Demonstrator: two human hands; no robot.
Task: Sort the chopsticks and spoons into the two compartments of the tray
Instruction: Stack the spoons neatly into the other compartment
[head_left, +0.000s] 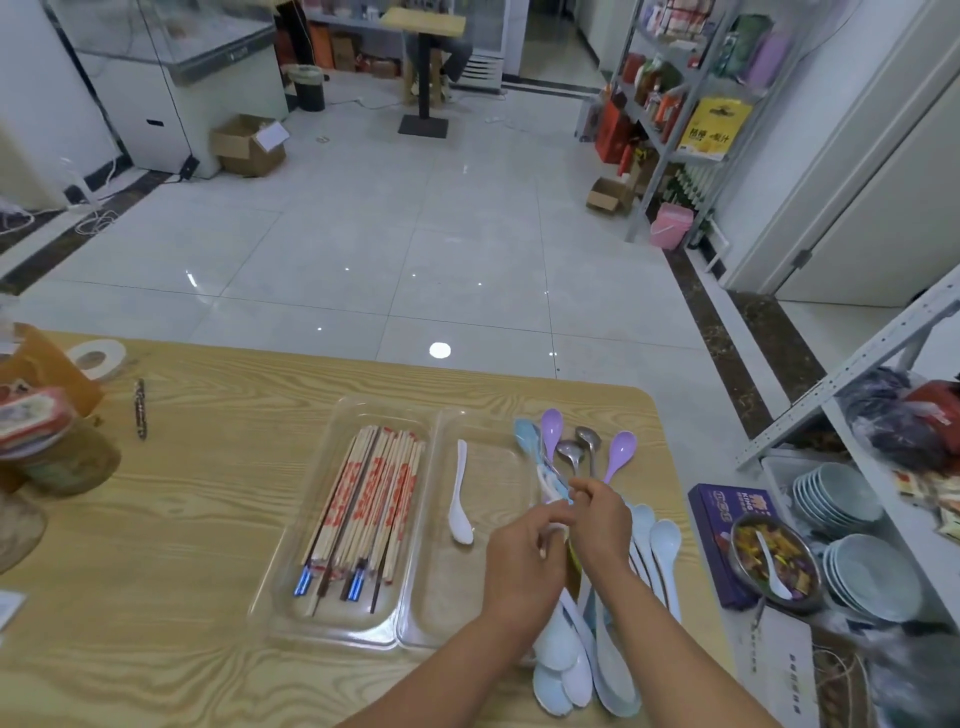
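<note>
While left hand (522, 551), right hand (600, 519) pinch spoons (563, 660) (fingers curled), forearms converging

I face light wooden table (208, 519). Beyond it pale glossy tiled floor (363, 249), lamp reflections on it. Metal shelf rack (660, 130) at my right, glass counter (171, 41) far left, cardboard box (249, 148) near.

The left hand (524, 551) hides several spoons' (566, 670) handles.

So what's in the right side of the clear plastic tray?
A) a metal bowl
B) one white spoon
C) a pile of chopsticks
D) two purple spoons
B: a single white plastic spoon lies in the right compartment of the clear plastic tray, while the wooden chopsticks fill the left one.
</note>
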